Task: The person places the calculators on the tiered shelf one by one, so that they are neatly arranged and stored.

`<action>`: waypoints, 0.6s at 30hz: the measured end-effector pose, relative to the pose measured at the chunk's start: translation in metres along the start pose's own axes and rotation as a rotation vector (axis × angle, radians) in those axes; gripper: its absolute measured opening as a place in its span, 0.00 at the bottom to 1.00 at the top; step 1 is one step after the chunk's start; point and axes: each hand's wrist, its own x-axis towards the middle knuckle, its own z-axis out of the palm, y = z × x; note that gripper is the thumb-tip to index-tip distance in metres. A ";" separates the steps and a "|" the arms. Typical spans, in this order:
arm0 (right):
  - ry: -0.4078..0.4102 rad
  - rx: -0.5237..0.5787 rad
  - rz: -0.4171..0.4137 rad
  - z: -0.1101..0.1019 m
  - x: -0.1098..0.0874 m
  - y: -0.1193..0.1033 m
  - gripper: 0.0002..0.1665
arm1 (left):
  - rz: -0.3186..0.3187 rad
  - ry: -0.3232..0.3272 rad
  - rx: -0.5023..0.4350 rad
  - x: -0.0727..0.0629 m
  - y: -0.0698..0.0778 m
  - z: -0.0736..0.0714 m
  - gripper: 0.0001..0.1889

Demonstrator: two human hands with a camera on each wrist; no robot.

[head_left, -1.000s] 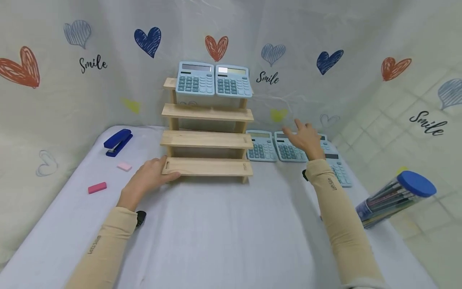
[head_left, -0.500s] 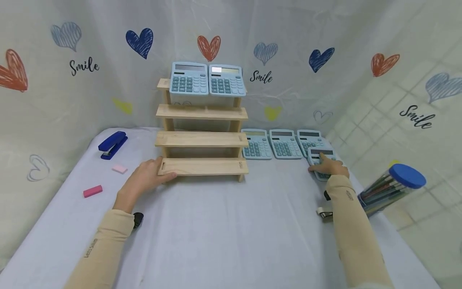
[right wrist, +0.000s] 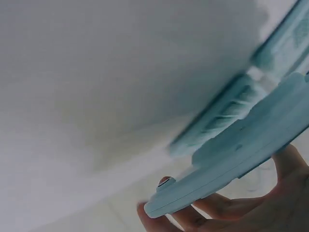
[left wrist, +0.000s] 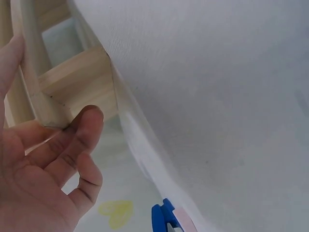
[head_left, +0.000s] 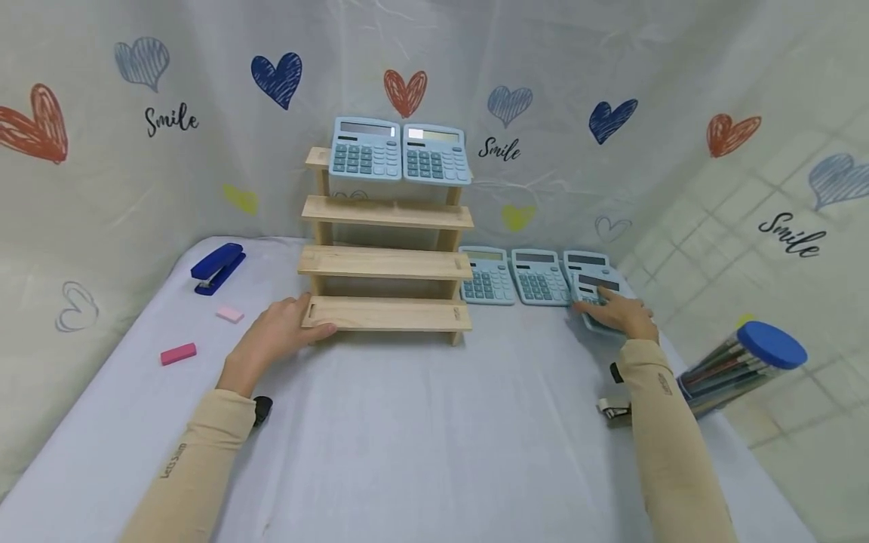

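Note:
A wooden four-tier display shelf [head_left: 385,262] stands at the back of the table. My left hand [head_left: 268,339] grips the left end of its lowest board, thumb in front and fingers behind the edge. In the left wrist view, curled fingers [left wrist: 84,130] meet the corner of the pale wood [left wrist: 79,79]. My right hand [head_left: 626,312] holds a light blue calculator [head_left: 592,283] by its sides at the right. The right wrist view shows this calculator [right wrist: 231,154] tilted and lifted above the others, fingertips at its edge. Two more calculators [head_left: 365,151] lean side by side on the top tier.
Beside the shelf, several calculators [head_left: 539,277] lie in a row. A blue stapler [head_left: 217,268], a pale pink eraser [head_left: 229,314] and a darker pink eraser [head_left: 178,354] are at the left. A blue-lidded jar of pencils [head_left: 740,369] and a small stapler-like object [head_left: 614,411] are at the right.
My right hand has come down from above the calculator row onto the front right calculator, gripped it and raised it slightly. My left hand has stayed on the shelf.

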 end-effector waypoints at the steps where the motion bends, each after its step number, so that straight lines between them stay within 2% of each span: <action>1: 0.020 0.003 -0.029 -0.002 0.000 -0.005 0.64 | 0.002 0.003 0.000 -0.001 0.000 0.000 0.48; 5: 0.114 0.004 -0.131 -0.011 -0.006 -0.035 0.61 | 0.004 0.012 0.003 -0.001 0.000 0.000 0.48; 10: 0.237 0.013 -0.268 -0.022 -0.023 -0.089 0.56 | 0.000 0.016 0.007 -0.001 0.000 0.000 0.47; 14: 0.268 0.044 -0.329 -0.029 -0.043 -0.137 0.54 | -0.002 0.013 0.008 -0.001 0.000 0.000 0.47; 18: 0.283 0.012 -0.403 -0.032 -0.053 -0.179 0.52 | 0.000 0.017 0.006 -0.001 0.001 0.000 0.47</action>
